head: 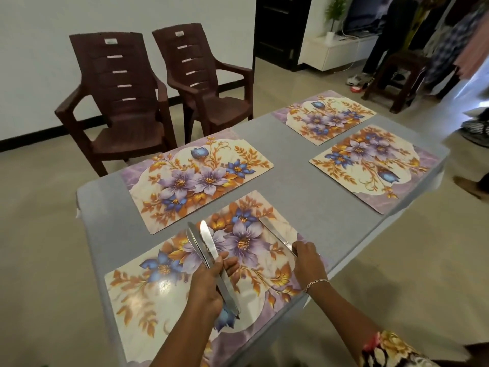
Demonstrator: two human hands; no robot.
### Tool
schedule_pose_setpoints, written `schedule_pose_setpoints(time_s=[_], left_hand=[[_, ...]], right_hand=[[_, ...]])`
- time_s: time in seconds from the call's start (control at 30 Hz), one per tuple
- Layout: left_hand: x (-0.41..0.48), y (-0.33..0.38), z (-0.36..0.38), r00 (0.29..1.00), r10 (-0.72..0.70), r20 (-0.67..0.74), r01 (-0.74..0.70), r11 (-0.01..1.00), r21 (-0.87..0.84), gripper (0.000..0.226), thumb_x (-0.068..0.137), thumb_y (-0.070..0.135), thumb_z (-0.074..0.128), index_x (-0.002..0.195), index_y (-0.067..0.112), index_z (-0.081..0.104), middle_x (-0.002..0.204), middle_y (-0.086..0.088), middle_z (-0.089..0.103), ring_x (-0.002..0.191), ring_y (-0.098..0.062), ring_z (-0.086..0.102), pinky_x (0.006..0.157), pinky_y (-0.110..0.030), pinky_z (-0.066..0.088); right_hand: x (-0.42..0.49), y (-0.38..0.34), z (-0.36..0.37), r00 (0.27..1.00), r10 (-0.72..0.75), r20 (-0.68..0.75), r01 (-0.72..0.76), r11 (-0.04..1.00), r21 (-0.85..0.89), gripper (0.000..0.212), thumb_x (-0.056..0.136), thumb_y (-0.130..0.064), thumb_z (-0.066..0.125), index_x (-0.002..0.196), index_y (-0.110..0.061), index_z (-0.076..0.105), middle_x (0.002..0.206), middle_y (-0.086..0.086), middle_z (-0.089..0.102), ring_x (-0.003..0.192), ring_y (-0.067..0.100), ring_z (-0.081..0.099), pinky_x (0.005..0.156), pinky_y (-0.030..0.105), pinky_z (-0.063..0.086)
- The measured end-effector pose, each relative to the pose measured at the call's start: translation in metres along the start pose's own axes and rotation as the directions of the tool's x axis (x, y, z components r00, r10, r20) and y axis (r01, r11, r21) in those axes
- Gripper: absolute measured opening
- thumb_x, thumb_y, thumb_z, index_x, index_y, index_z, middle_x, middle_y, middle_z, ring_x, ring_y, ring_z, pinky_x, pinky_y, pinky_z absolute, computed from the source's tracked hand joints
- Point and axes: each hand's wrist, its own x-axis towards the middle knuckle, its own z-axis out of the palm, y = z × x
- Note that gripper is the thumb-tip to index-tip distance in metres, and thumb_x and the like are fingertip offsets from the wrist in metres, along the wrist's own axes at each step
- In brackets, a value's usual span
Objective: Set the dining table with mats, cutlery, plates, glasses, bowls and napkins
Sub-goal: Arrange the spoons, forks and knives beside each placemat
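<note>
Several floral place mats lie on the grey table (304, 205). The nearest mat (148, 295) is under both my hands. My left hand (209, 282) grips a bunch of steel knives (203, 242), blades fanned out and pointing away from me, handles sticking out below the palm. My right hand (308, 260) pinches the handle of a single knife (276, 233), whose blade lies on the right side of the nearest mat. Another mat (195, 181) lies beyond it, and two more mats (325, 117) (370, 168) are at the far right end.
Two dark brown plastic chairs (119, 102) (206, 83) stand beyond the table's left side. A brown stool (397, 75) and a standing person's legs (378, 49) are at the back right. The table's right edge (412, 197) drops to tiled floor.
</note>
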Motion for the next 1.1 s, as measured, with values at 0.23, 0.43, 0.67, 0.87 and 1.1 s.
schedule_pose_setpoints(time_s=[0.23, 0.43, 0.67, 0.87, 1.1], left_hand=[[0.002, -0.002, 0.013, 1.000, 0.001, -0.027, 0.000, 1.000, 0.019, 0.014, 0.096, 0.008, 0.046, 0.104, 0.002, 0.057, 0.064, -0.010, 0.069, 0.064, -0.025, 0.065, 0.047, -0.026, 0.056], [0.007, -0.003, 0.019, 1.000, -0.024, 0.002, 0.024, 1.000, 0.019, 0.013, 0.096, 0.010, 0.047, 0.096, 0.006, 0.059, 0.062, -0.008, 0.070, 0.057, -0.021, 0.067, 0.050, -0.027, 0.056], [0.016, -0.008, 0.024, 0.999, -0.044, 0.015, 0.044, 0.999, 0.009, 0.015, 0.096, 0.010, 0.047, 0.094, 0.006, 0.061, 0.065, -0.009, 0.069, 0.058, -0.021, 0.067, 0.047, -0.025, 0.055], [0.019, -0.010, 0.028, 0.998, -0.053, 0.037, 0.052, 0.998, 0.018, 0.016, 0.097, 0.010, 0.046, 0.095, 0.005, 0.061, 0.067, -0.008, 0.071, 0.063, -0.022, 0.068, 0.048, -0.025, 0.056], [0.017, -0.010, 0.029, 0.998, -0.057, 0.040, 0.055, 0.998, 0.031, 0.016, 0.097, 0.010, 0.045, 0.095, 0.005, 0.060, 0.071, -0.010, 0.069, 0.064, -0.022, 0.067, 0.049, -0.025, 0.057]], right_hand=[[-0.001, 0.007, 0.007, 0.998, -0.047, -0.031, 0.045, 0.998, -0.047, 0.046, 0.085, -0.028, 0.062, 0.128, -0.021, 0.047, 0.125, 0.006, 0.052, 0.105, 0.019, 0.059, 0.087, 0.022, 0.047], [-0.004, 0.012, 0.005, 0.995, -0.103, -0.015, 0.101, 0.988, -0.118, 0.044, 0.079, -0.037, 0.067, 0.118, -0.023, 0.050, 0.115, 0.003, 0.057, 0.094, 0.019, 0.062, 0.080, 0.024, 0.051], [-0.009, 0.017, 0.003, 0.986, -0.166, -0.032, 0.160, 0.979, -0.125, 0.037, 0.083, -0.038, 0.064, 0.113, -0.019, 0.054, 0.112, 0.005, 0.064, 0.095, 0.021, 0.064, 0.080, 0.028, 0.053], [-0.004, 0.018, -0.003, 0.984, -0.175, 0.035, 0.178, 0.980, -0.092, 0.035, 0.086, -0.041, 0.059, 0.115, -0.021, 0.054, 0.118, 0.001, 0.059, 0.100, 0.016, 0.059, 0.086, 0.021, 0.047], [-0.001, 0.014, -0.004, 0.964, -0.249, 0.090, 0.254, 0.966, -0.049, 0.038, 0.089, -0.029, 0.059, 0.125, -0.020, 0.053, 0.123, 0.005, 0.055, 0.106, 0.019, 0.056, 0.086, 0.018, 0.044]])
